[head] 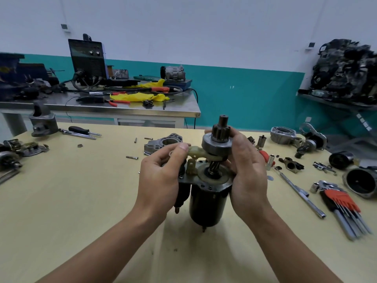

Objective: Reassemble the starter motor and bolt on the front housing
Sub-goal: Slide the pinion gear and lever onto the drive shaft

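On the worktop at left, a screwdriver; nearer centre, a loose bolt; just behind the hands, lying flat, the housing, apart from the motor; left hand curled round the solenoid, thumb pressing the fork; motor held upright above the worktop; pinion on top, gripped by the right hand, fingers curled; hex keys far right.

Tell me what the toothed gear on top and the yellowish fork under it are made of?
Gear: probably steel, dull dark grey with a metallic sheen on its teeth. Fork: probably plastic, matte cream with soft moulded edges.
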A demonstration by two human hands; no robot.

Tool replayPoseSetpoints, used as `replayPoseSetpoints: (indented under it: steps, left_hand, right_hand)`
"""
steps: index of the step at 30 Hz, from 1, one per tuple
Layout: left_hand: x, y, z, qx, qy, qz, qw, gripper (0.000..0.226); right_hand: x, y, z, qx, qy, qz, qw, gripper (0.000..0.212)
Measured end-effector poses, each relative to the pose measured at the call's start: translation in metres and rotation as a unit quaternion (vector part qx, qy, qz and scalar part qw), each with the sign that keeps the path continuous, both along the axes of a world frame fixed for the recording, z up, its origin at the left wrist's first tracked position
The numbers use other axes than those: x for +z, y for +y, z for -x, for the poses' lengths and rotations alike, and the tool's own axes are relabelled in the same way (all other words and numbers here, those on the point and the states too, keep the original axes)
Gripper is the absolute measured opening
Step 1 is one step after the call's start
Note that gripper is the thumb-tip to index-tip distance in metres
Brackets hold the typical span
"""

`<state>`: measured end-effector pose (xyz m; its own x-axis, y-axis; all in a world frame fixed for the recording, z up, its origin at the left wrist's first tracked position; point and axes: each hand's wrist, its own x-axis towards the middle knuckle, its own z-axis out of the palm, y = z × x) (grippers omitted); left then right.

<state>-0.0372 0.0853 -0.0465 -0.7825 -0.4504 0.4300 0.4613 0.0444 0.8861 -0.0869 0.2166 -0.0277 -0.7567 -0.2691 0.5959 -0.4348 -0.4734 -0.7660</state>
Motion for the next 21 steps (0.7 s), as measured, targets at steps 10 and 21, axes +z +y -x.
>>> replayPoseSetpoints:
  steps: [10,21]
  left_hand:
    - [0.0003,-0.0003,-0.0031,-0.025,-0.003,0.003,1.0,0.05]
    - [0.003,-0.0001,-0.007,-0.014,-0.001,0.026,1.0,0.032]
  right_hand:
    - [-0.0001,0.0027,0.0005,0.0,0.006,0.011,1.0,0.021]
    - [-0.0003,-0.0048,-0.0037,-0.063,0.055,0.02,0.996,0.035]
